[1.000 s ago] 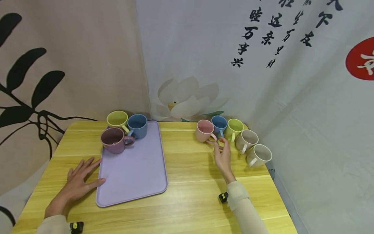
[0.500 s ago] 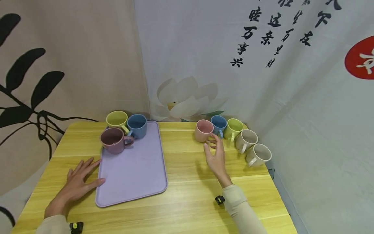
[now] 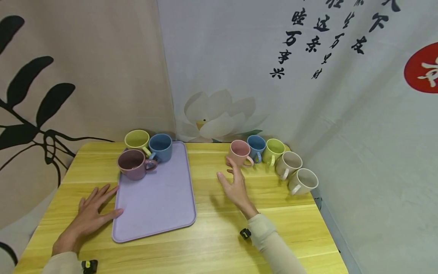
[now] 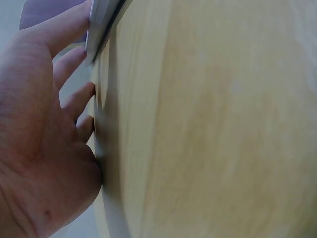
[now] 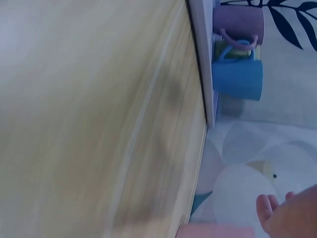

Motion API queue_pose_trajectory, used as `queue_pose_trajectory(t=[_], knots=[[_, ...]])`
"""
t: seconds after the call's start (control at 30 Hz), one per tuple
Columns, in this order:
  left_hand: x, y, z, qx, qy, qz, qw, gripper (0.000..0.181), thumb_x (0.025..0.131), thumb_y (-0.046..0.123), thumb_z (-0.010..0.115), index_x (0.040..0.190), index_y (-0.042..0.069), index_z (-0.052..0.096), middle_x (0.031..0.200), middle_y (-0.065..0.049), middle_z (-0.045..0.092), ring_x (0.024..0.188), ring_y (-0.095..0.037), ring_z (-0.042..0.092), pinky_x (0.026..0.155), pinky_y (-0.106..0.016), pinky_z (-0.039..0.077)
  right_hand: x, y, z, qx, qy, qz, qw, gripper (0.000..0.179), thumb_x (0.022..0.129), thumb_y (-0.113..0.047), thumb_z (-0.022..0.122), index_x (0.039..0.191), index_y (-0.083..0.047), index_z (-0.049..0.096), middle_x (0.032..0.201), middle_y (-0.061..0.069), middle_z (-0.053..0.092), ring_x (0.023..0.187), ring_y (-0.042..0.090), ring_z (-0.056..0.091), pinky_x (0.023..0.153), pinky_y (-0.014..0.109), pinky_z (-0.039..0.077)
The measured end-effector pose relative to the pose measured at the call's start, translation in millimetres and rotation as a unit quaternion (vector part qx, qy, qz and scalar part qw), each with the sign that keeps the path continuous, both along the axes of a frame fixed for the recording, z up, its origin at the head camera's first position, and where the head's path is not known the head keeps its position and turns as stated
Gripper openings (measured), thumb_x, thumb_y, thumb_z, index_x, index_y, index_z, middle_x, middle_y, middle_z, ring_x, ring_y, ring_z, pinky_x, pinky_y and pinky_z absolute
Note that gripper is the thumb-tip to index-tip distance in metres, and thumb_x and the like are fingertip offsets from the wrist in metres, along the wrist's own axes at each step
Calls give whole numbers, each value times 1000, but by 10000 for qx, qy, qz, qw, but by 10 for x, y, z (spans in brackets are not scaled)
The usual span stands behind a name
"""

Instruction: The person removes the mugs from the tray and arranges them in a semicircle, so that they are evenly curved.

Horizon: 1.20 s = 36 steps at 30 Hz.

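My left hand (image 3: pixel 90 217) lies spread at the left side of the lilac tray (image 3: pixel 155 203); in the left wrist view its fingers reach the tray's edge (image 4: pixel 101 27). My right hand (image 3: pixel 236 188) hovers just in front of a pink mug (image 3: pixel 237 150), fingers loosely bent with a wide gap from the thumb. Its fingertips overlap the mug's lower left side in the head view. The mug's handle points to the front right. On the tray's far left end stand a purple mug (image 3: pixel 133 169), a blue mug (image 3: pixel 163 148) and a yellow-green mug (image 3: pixel 137 137).
Right of the pink mug, a second blue mug (image 3: pixel 256 142), a light green mug (image 3: pixel 273 147) and two off-white mugs, a nearer one (image 3: pixel 303 180) and a farther one (image 3: pixel 289 161), curve along the wooden table's (image 3: pixel 215 236) right edge. A printed curtain (image 3: pixel 222 57) hangs behind.
My right hand has moved left, from the pink mug's handle side round to its front left, uncovering the handle. My left hand and the mugs have stayed put.
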<state>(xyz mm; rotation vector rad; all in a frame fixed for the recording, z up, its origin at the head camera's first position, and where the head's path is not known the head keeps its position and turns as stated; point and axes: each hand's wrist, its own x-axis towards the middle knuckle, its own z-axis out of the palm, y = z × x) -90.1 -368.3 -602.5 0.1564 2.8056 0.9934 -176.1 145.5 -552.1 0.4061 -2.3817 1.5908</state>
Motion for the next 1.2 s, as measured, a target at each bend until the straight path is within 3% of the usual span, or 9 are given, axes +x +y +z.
queue_pose_trajectory(t=[0.13, 0.37, 1.0, 1.2], knots=[[3, -3, -5, 48, 51, -19, 10000, 93, 106, 50, 75, 180, 15, 29, 185, -37, 10, 167, -72, -6, 123, -94, -17, -8, -165, 27, -35, -54, 355, 9993, 68, 108, -24, 73, 171, -20, 46, 174, 11, 52, 157, 41, 53, 127, 61, 51], [2, 1, -17, 19, 21, -8, 10000, 94, 106, 51, 74, 180, 15, 29, 185, -38, 10, 168, -72, -6, 122, -95, -17, -48, -416, 7, 128, -12, 857, 9962, 71, 108, -25, 73, 172, -15, 44, 175, 11, 51, 158, 37, 53, 128, 60, 50], [16, -10, -3, 9, 93, -7, 10000, 94, 106, 50, 76, 180, 16, 30, 186, -37, 10, 167, -73, -5, 123, -94, -17, -103, -968, -31, 622, -282, 1607, 9846, 71, 109, -39, 71, 172, -19, 44, 178, 10, 48, 162, 32, 51, 128, 60, 51], [6, -5, 3, -3, 83, -9, 10000, 94, 106, 51, 75, 180, 17, 29, 185, -37, 11, 167, -73, -6, 123, -94, -17, -152, -1122, -12, 876, -314, 1733, 9805, 72, 110, -39, 72, 173, -19, 42, 179, 7, 48, 161, 31, 53, 128, 50, 54]])
